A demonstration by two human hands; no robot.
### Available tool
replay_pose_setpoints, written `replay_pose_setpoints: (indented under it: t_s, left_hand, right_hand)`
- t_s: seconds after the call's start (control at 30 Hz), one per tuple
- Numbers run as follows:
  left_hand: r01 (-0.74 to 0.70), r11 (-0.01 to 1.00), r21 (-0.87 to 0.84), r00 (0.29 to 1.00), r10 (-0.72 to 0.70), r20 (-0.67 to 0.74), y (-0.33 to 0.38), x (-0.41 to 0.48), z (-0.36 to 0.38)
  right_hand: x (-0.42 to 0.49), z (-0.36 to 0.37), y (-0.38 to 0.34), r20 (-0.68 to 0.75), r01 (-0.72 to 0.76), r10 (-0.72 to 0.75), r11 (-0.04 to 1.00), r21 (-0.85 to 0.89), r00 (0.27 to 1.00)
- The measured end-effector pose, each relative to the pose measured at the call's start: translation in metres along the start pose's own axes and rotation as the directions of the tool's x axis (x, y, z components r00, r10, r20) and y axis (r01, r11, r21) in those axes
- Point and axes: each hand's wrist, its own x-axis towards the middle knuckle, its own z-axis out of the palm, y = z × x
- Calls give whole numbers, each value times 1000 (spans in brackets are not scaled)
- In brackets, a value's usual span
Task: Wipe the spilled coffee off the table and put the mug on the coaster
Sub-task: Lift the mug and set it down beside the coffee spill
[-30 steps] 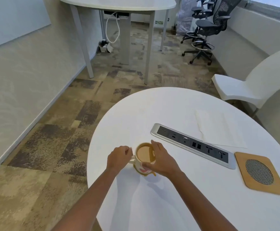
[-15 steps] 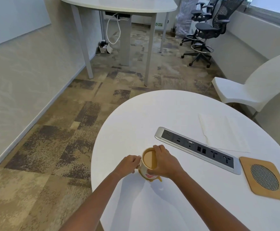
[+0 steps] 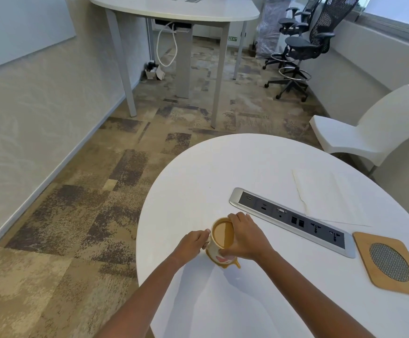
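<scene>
Mug with coffee at near left side of white counter. Left grip curled tight on handle, right grip wrapped round mug's side. Brown spill on counter just under mug. Wooden coaster at right, well apart from mug. White paper beyond grey socket strip.

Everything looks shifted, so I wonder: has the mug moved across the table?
No. The mug stays equally near the socket strip's left end; the camera shifted.
</scene>
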Motion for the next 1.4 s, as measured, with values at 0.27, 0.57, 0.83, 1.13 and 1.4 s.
replay_pose_setpoints:
  t_s: [0.27, 0.57, 0.83, 1.13, 1.4]
  left_hand:
    - [-42, 989, -143, 997, 33, -64, 8, 3, -7]
    - [-113, 982, -154, 984, 89, -152, 34, 33, -38]
    - [-98, 977, -189, 978, 60, -199, 27, 58, -49]
    - [-74, 980, -187, 977, 33, -212, 9, 70, -49]
    - [-44, 981, -189, 979, 5, -204, 2, 70, -46]
  right_hand:
    - [8, -13, 0, -34, -4, 6, 997, 76, 999]
    - [48, -43, -7, -86, 21, -19, 999, 31, 996]
    - [80, -41, -13, -62, 9, -8, 1000, 25, 998]
    - [95, -23, -13, -18, -9, 9, 1000, 14, 1000]
    - [96, -16, -11, -13, 1, -1, 999, -34, 1000]
